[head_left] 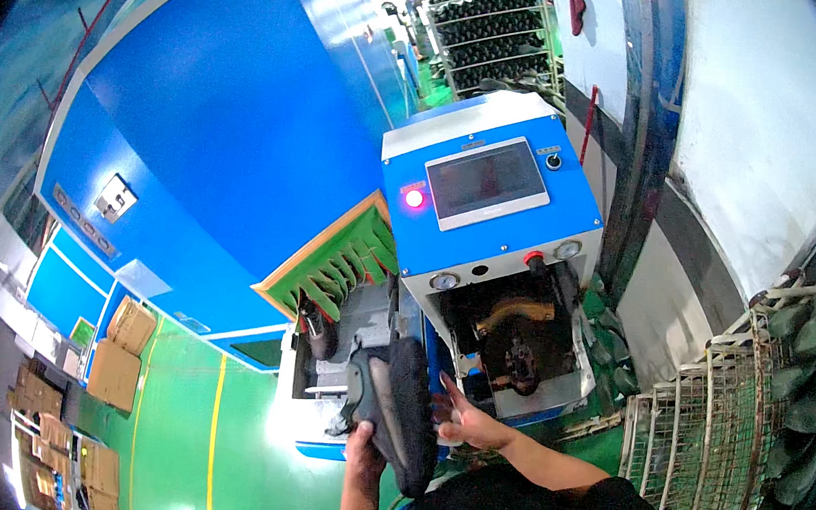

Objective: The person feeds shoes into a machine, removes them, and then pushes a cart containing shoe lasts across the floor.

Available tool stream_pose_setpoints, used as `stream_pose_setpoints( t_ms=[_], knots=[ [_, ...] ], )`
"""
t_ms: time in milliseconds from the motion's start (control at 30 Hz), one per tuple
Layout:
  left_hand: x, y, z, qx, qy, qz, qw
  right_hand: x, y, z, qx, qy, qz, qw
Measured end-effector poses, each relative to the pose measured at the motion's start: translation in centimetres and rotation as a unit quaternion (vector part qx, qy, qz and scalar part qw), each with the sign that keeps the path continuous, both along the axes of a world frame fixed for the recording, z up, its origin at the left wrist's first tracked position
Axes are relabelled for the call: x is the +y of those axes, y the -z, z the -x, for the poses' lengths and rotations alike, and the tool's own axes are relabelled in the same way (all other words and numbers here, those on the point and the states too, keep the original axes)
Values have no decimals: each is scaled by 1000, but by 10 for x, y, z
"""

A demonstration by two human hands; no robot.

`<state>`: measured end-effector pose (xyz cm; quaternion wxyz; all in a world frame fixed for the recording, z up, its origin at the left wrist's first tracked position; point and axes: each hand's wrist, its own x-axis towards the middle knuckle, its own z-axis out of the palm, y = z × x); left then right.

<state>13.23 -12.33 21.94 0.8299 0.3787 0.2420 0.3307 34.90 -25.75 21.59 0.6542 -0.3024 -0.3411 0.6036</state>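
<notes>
A black shoe (412,419) with a lighter grey strip along its side is held upright in front of me. My left hand (364,452) grips its lower left side, with the thumb up against it. Just to the right of the shoe is my right hand (471,424), its fingers apart and nothing plainly in it. Beyond the hands stands a blue and white machine (491,234) with a dark screen (487,183) and a lit red button (413,198). Its front opening holds a dark clamp (520,359) under a tan curved part (518,314).
Left of the machine, green strips (351,271) hang over a conveyor opening in a large blue cabinet (212,122). A wire rack (710,431) with dark shoe-shaped pieces stands close on my right. Cardboard boxes (116,373) are at the far left, and a loaded shelf rack (492,43) is behind.
</notes>
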Motion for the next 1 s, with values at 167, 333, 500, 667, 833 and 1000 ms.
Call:
stream_pose_setpoints(
  t_ms=[167,333,500,667,833,1000],
  knots=[
    [-61,-78,-58,-136,63,32,988,4,22,-48,152,46,-19,987],
    [-75,-54,-41,43,95,96,990,-49,66,-49,110,142,-22,984],
    [-35,-14,-40,93,-14,88,992,-88,-23,-30,178,163,135,961],
    [54,-76,-7,-15,-190,29,981,-112,-34,-34,203,236,127,942],
    [15,-109,-44,351,66,-164,919,-100,56,-46,42,329,114,937],
    [-35,-57,-74,308,231,-328,863,-92,0,-39,-18,308,91,947]
  ],
)
